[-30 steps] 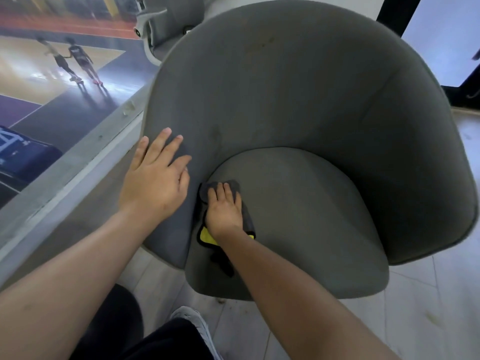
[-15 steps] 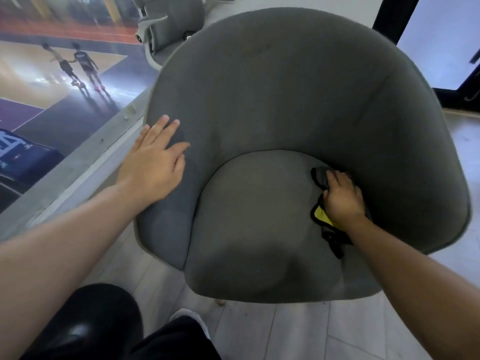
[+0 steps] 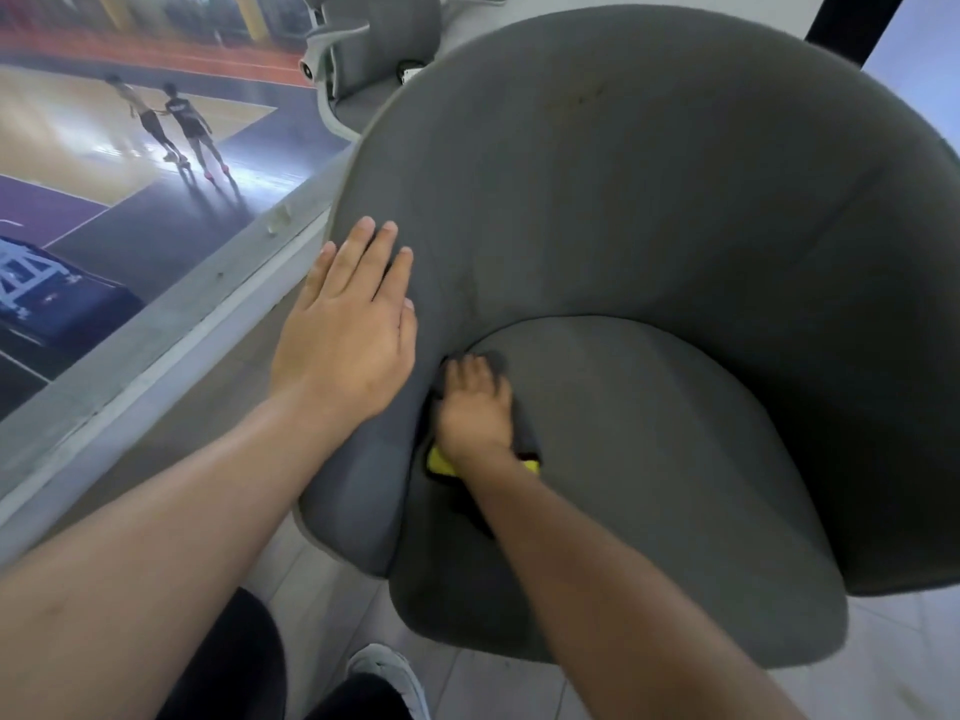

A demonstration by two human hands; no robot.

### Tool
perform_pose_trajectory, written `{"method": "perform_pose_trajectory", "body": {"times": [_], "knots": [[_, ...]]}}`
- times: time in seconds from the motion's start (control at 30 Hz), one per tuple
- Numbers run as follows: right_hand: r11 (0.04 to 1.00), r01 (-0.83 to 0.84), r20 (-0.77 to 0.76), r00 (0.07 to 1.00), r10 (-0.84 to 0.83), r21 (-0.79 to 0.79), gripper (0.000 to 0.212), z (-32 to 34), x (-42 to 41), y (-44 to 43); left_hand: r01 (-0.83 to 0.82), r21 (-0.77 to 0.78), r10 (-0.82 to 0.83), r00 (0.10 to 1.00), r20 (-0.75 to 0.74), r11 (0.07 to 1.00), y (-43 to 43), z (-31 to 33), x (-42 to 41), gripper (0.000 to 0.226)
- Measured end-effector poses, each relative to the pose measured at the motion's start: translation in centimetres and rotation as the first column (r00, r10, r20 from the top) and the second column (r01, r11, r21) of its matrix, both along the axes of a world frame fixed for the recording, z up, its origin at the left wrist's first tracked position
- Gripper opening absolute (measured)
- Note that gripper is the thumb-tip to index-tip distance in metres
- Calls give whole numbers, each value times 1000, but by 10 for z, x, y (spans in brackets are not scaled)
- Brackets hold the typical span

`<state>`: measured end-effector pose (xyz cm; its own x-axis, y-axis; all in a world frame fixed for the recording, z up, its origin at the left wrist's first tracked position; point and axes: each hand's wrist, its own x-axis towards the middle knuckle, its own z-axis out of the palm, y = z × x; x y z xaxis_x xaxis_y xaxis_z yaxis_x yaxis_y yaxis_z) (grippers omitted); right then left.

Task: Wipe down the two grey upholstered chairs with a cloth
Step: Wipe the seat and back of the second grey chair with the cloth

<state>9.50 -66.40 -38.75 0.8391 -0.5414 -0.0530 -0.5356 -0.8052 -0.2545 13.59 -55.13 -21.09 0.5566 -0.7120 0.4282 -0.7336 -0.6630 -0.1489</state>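
shoe: white shoe (image 3: 387, 678) at the bottom edge, nearest to me; dark trouser leg (image 3: 223, 662) just beside it, both over the pale floor (image 3: 883, 667).
right hand: right hand (image 3: 475, 407) is palm down, fingers stretched forward, pressing flat on the cloth. I see no fingers curled round it. Fingertips are slightly blurred.
cloth: cloth (image 3: 525, 433) is dark grey, with a yellow patch showing by the wrist. It sits on the seat cushion at its left side, right in the seam where cushion meets side wall. Most of it is hidden under the hand.
left hand: left hand (image 3: 348, 335) lies flat, fingers straight and close together, resting on the chair's left side wall near the rim. It holds nothing.
seat cushion: seat cushion (image 3: 649, 459) is grey and rounded, front edge towards me.
chair: chair (image 3: 675, 200) is a grey upholstered tub whose curved back wraps round the seat. I see faint dark marks near the top of the back.
ledge: grey ledge (image 3: 156, 330) runs diagonally just left of the chair.
second chair: second chair (image 3: 374, 33) is grey on a white frame, behind the first, cut off by the top edge.
court: court (image 3: 78, 148) lies beyond the ledge, with two people (image 3: 171, 122) on it, small and far.
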Motion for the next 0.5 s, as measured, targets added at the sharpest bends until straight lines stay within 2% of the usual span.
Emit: {"method": "perform_pose_trajectory", "body": {"times": [0.1,0.27,0.4,0.5], "knots": [[999,-16,13,1000,15,30,60,1,12,19,-27,-37,28,999,15,999,2,-2,2,58],[988,-148,120,982,143,32,61,-4,-21,-39,-36,-61,34,998,-45,997,1,1,-2,59],[998,-43,126,991,48,-38,61,-6,-74,-123,-35,-67,31,997,-68,997,2,2,-1,60],[988,122,139,984,-109,-92,56,-4,-125,-196,-28,-63,24,997,-67,998,2,3,-2,60]]}}
